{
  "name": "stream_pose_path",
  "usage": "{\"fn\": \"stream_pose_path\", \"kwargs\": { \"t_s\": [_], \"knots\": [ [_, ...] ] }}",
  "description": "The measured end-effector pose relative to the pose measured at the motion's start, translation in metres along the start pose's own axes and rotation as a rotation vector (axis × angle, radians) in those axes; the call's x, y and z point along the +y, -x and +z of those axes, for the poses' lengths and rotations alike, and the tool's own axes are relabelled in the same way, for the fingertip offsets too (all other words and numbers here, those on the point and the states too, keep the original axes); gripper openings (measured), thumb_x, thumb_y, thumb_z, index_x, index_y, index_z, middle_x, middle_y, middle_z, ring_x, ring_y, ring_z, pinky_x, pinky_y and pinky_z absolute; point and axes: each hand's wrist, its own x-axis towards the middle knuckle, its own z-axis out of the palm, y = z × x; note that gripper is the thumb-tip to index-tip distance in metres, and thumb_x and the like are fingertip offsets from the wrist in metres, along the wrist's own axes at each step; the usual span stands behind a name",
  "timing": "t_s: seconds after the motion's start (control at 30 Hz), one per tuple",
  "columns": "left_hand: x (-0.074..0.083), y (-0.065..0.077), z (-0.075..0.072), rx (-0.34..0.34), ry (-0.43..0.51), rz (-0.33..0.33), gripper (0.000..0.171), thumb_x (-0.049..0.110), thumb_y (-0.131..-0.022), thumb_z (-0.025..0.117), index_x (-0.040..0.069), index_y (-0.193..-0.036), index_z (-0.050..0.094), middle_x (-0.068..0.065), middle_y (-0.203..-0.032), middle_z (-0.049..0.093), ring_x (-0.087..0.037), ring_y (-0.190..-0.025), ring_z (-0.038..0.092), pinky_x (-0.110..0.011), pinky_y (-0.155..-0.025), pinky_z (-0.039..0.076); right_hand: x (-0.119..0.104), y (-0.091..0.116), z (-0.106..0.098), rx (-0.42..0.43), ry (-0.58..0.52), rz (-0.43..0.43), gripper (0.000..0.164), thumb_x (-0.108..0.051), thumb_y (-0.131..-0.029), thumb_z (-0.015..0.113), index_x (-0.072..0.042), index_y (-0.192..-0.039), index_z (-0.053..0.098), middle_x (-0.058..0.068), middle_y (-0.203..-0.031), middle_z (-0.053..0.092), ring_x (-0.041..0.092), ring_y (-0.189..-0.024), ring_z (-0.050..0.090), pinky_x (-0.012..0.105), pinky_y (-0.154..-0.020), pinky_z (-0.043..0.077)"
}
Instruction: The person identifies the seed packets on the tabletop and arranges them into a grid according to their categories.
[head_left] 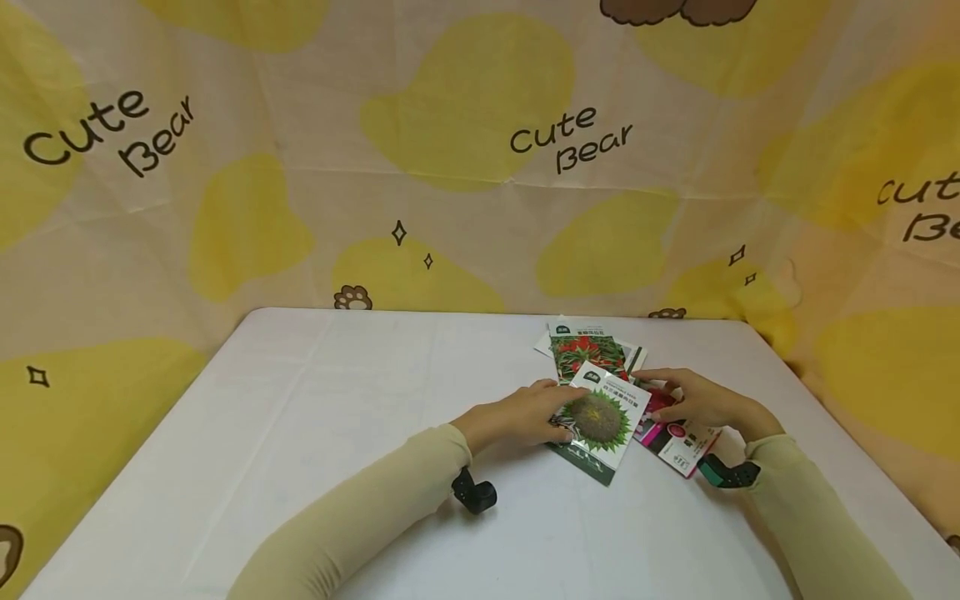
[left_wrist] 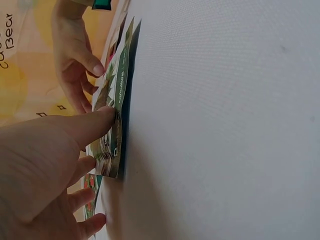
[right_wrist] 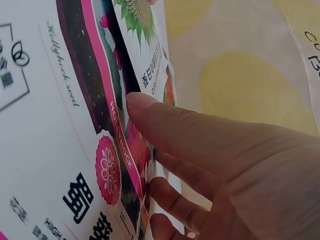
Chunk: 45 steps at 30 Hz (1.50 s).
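Observation:
A white seed packet with a big green-fringed sunflower head (head_left: 600, 421) lies tilted over the others at the right of the table. My left hand (head_left: 521, 414) grips its left side, the thumb on its face in the left wrist view. Partly beneath it is a pink and white hollyhock seed packet (head_left: 682, 446), its lettering large in the right wrist view. My right hand (head_left: 701, 398) holds this one near its upper edge, thumb on the printed front (right_wrist: 112, 125) and fingers curled at the side. Behind them lies a packet picturing red flowers (head_left: 588, 350).
More pale packet edges (head_left: 637, 357) stick out from under the red-flower packet near the table's back edge. The white-covered table (head_left: 360, 375) extends to the left. A yellow and cream "Cute Bear" cloth (head_left: 465, 100) hangs behind it.

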Motion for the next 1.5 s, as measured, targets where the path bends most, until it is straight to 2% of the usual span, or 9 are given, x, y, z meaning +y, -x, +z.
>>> {"fn": "stream_pose_path", "kwargs": {
  "t_s": [0.2, 0.4, 0.63, 0.77, 0.97, 1.23, 1.4, 1.5],
  "knots": [
    [0.001, 0.001, 0.001, -0.007, -0.065, 0.015, 0.070, 0.038, -0.100, 0.063, 0.027, -0.160, 0.030, 0.002, -0.163, 0.037, -0.026, -0.153, 0.031, -0.046, -0.120, 0.034, -0.002, 0.000, 0.002, 0.001, 0.005, 0.000, 0.070, -0.020, -0.091, 0.075, 0.002, -0.149, 0.044, 0.033, -0.143, 0.047, 0.030, -0.107, 0.056, 0.038, -0.087, 0.052],
    [0.001, 0.002, 0.001, -0.033, -0.139, 0.009, 0.065, 0.041, -0.100, 0.062, 0.029, -0.158, 0.036, -0.003, -0.161, 0.039, -0.025, -0.151, 0.033, -0.044, -0.118, 0.036, -0.003, -0.001, 0.004, -0.006, -0.006, 0.001, 0.069, -0.019, -0.091, 0.075, 0.003, -0.149, 0.043, 0.035, -0.144, 0.045, 0.033, -0.109, 0.057, 0.037, -0.087, 0.054],
    [0.001, 0.006, 0.001, -0.028, -0.164, 0.011, 0.065, 0.043, -0.099, 0.063, 0.029, -0.157, 0.038, -0.004, -0.158, 0.042, -0.026, -0.149, 0.036, -0.044, -0.116, 0.039, -0.004, -0.002, 0.005, -0.008, -0.001, 0.004, 0.070, -0.022, -0.091, 0.075, 0.002, -0.149, 0.044, 0.033, -0.145, 0.046, 0.030, -0.107, 0.054, 0.033, -0.087, 0.052],
    [0.000, 0.008, 0.002, -0.011, -0.188, 0.019, 0.065, 0.044, -0.098, 0.064, 0.029, -0.156, 0.041, -0.004, -0.156, 0.044, -0.026, -0.148, 0.037, -0.044, -0.115, 0.041, -0.004, -0.002, 0.005, -0.010, -0.006, 0.007, 0.070, -0.022, -0.092, 0.075, 0.002, -0.149, 0.044, 0.032, -0.145, 0.046, 0.030, -0.107, 0.053, 0.039, -0.089, 0.052],
    [-0.002, 0.010, 0.004, 0.002, -0.210, 0.020, 0.065, 0.046, -0.097, 0.065, 0.029, -0.156, 0.041, -0.003, -0.156, 0.045, -0.024, -0.147, 0.037, -0.043, -0.115, 0.041, -0.003, -0.002, 0.005, -0.010, -0.029, -0.002, 0.068, -0.022, -0.092, 0.074, 0.001, -0.149, 0.045, 0.034, -0.149, 0.040, 0.043, -0.119, 0.053, 0.060, -0.099, 0.050],
    [-0.002, 0.018, 0.002, 0.008, -0.223, 0.015, 0.067, 0.047, -0.095, 0.066, 0.028, -0.155, 0.043, -0.003, -0.157, 0.043, -0.024, -0.149, 0.035, -0.044, -0.116, 0.039, -0.002, -0.002, 0.006, -0.016, -0.031, 0.011, 0.067, -0.023, -0.093, 0.073, -0.002, -0.150, 0.045, 0.032, -0.147, 0.040, 0.038, -0.116, 0.048, 0.060, -0.101, 0.047],
    [-0.001, 0.024, 0.000, 0.007, -0.224, 0.025, 0.067, 0.047, -0.095, 0.067, 0.026, -0.155, 0.043, -0.001, -0.159, 0.042, -0.023, -0.149, 0.035, -0.044, -0.116, 0.039, -0.003, -0.002, 0.006, -0.025, -0.014, 0.014, 0.066, -0.022, -0.094, 0.072, -0.002, -0.150, 0.044, 0.036, -0.150, 0.033, 0.054, -0.131, 0.039, 0.073, -0.107, 0.034],
    [-0.002, 0.027, 0.000, 0.004, -0.221, 0.025, 0.068, 0.047, -0.095, 0.067, 0.026, -0.155, 0.042, 0.000, -0.160, 0.041, -0.024, -0.150, 0.034, -0.044, -0.116, 0.039, -0.004, -0.002, 0.007, -0.022, -0.006, 0.008, 0.066, -0.021, -0.093, 0.073, -0.001, -0.150, 0.044, 0.037, -0.150, 0.032, 0.057, -0.134, 0.035, 0.074, -0.107, 0.032]
  ]
}}
